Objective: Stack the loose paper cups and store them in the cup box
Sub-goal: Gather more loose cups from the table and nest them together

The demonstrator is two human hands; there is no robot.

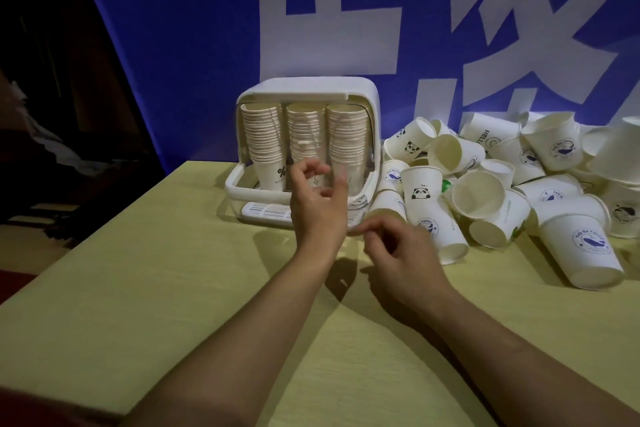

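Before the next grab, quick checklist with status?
1. Left hand free: ok, fingers loosely curled, holding nothing.
2. Right hand free: ok, holding nothing.
3. Cup box open at front: ok, three stacks showing.
4. Room left in the box: not ok, the stacks reach nearly to the top.
5. Loose cups within reach: ok, piled right of the box, nearest by the right hand.
6. Cups undamaged: cannot tell.
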